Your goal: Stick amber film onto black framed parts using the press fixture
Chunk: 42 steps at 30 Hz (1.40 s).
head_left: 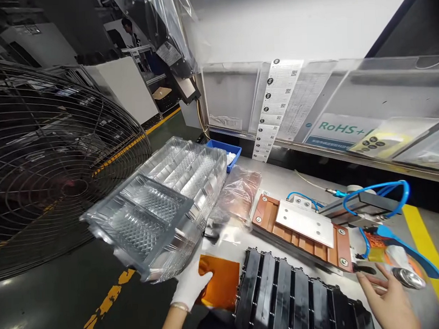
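Note:
My left hand [192,286], in a white glove, grips the left side of a shiny amber film sheet [223,282], thumb on top. To the right of the film lies a black ribbed tray [281,292] with long parallel slats. My right hand [389,295] is bare, its fingers apart and slightly bent. Those fingertips are beside a small black handle-like part [365,269] at the right end of the brown fixture [266,211]; whether they touch it I cannot tell. On the fixture sits a white plate [305,223].
Clear plastic trays [185,209] are stacked at left. Behind them are a blue bin [237,152] and bagged copper-coloured pieces [242,192]. Blue air tubes [404,196] and a tape roll [397,256] are at right. A large fan [72,184] stands far left.

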### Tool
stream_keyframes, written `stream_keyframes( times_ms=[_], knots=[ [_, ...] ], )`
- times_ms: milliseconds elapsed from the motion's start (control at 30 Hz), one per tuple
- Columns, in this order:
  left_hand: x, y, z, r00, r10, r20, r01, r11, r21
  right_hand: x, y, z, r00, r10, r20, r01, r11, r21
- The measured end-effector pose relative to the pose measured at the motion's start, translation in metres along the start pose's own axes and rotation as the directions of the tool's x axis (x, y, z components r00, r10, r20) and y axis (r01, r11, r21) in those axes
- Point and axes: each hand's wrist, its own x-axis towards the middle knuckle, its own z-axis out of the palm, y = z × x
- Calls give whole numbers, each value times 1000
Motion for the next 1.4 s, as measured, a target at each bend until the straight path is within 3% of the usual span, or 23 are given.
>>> stream_keyframes(
  times_ms=[67, 133, 200, 233, 267, 333, 467, 667, 767, 900, 1000, 1100, 1233, 1267, 1400],
  knots=[
    [-18, 1, -8, 998, 29, 64, -26, 999, -38, -27, -16, 7, 998, -52, -37, 50, 998, -35],
    [-35, 10, -17, 996, 45, 77, -38, 995, -95, -68, -49, 21, 977, -210, 40, 204, 970, 130],
    [-48, 25, -24, 996, 81, 32, -75, 986, -149, -116, -91, 42, 828, -524, 202, 444, 831, 334],
    [-52, 34, -27, 994, 112, 2, -110, 980, -165, -139, -113, 53, 682, -659, 317, 519, 742, 424],
    [-56, 42, -29, 989, 149, -11, -149, 973, -175, -159, -134, 64, 572, -733, 369, 554, 677, 485],
    [-62, 58, -32, 971, 240, 8, -233, 951, -204, -186, -169, 83, 451, -806, 382, 618, 591, 518],
    [-71, 77, -33, 944, 329, 4, -320, 921, -222, -196, -198, 101, 400, -879, 259, 746, 477, 465],
    [-81, 82, -33, 932, 361, 26, -326, 870, -371, -187, -199, 95, 292, -939, 180, 847, 341, 408],
    [-81, 80, -32, 927, 374, 3, -349, 870, -349, -191, -202, 92, 291, -933, 214, 801, 360, 478],
    [-80, 74, -27, 940, 337, -57, -341, 918, -202, -196, -202, 93, 389, -844, 369, 593, 536, 601],
    [-79, 71, -24, 945, 325, -24, -315, 892, -324, -198, -199, 97, 486, -778, 399, 496, 621, 606],
    [-79, 72, -23, 941, 338, 19, -292, 838, -460, -200, -197, 101, 548, -715, 435, 360, 671, 648],
    [-78, 74, -24, 933, 359, 12, -301, 802, -516, -202, -199, 101, 555, -621, 553, 48, 688, 725],
    [-78, 73, -25, 931, 364, 10, -307, 800, -516, -202, -199, 100, 549, -622, 558, 45, 689, 724],
    [-77, 68, -23, 943, 334, -10, -304, 846, -439, -202, -194, 102, 534, -685, 495, 233, 682, 693]
  ],
)
